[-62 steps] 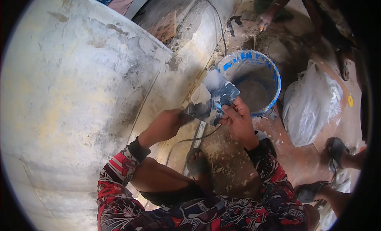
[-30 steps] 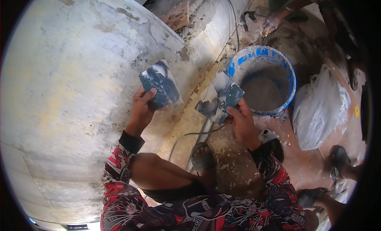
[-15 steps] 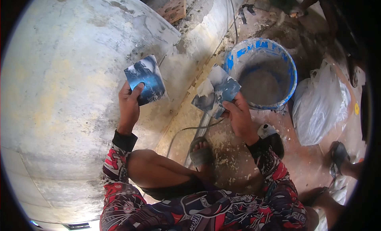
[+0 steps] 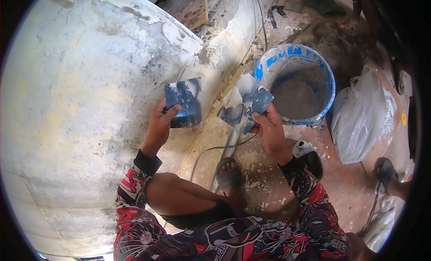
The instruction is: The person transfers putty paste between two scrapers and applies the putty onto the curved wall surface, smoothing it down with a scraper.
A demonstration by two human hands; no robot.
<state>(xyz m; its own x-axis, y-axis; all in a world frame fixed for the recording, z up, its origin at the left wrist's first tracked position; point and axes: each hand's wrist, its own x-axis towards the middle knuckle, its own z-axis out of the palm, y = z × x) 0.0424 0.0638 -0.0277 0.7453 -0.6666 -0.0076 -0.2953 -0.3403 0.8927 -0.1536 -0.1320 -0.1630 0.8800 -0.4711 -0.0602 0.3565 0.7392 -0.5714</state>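
Note:
My left hand (image 4: 160, 125) is closed on a thin, square, dark blue scraper plate (image 4: 185, 99), thumb on its face and pale smears at the top. Across from it, my right hand (image 4: 271, 131) pinches a second blue scraper plate (image 4: 257, 99) by its lower corner. Whitish-grey paste covers parts of that one. The two plates are apart, held up in front of me. Just beyond the right hand stands a blue bucket (image 4: 331, 83), its rim and walls crusted with paste. Grey paste (image 4: 294, 98) lies in its bottom.
A pale, stained curved wall (image 4: 90, 108) fills the left side. A dark cable (image 4: 224, 147) runs over the ledge by my sandalled foot (image 4: 229, 175). Right of the bucket lies a clear plastic bag (image 4: 363, 117). Another person's foot (image 4: 395, 182) is at the right edge.
My left hand has moved right and slightly down, turning its plate more upright and closer to the other one. My right hand and its plate have barely shifted.

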